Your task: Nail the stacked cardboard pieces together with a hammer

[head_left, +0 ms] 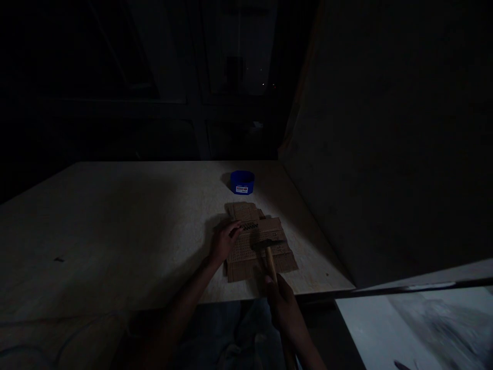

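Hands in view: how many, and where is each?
2: the left hand at the left side of the cardboard, the right hand gripping the hammer by its handle.

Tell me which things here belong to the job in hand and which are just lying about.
In use, it seems: hammer in the right hand; cardboard; row of dark pieces by the left hand.
Apparently lying about: blue container; dark scrap.

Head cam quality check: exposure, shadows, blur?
Head view: badly underexposed, background nearly black; head view: soft shadows left of the blue container and left hand; head view: hammer readable in the right hand, but fingertip detail is too dark to judge blur.
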{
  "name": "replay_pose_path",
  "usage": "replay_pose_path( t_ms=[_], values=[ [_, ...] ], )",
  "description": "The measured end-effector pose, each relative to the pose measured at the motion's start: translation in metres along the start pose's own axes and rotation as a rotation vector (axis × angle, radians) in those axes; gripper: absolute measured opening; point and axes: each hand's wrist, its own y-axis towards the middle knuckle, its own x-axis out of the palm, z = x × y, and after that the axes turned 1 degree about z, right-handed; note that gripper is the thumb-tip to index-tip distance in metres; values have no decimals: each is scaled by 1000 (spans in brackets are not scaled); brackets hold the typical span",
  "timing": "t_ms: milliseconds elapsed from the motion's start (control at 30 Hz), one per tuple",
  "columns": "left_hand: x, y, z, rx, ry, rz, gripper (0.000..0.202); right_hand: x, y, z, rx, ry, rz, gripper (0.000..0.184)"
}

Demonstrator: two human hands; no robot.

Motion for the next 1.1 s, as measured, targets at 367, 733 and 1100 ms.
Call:
replay_pose_path(
  t_ms=[367, 733, 1100],
  values=[
    [7, -1, -8, 2, -9, 1, 24, -17, 14, -36, -65, -52, -29, 68],
    [9, 0, -27, 68, 82, -30, 19, -28, 38, -97, -345, -324, -134, 57],
    [7, -3, -33, 55, 124, -19, 21, -20, 48, -91, -361, -462, -187, 57]
  ],
)
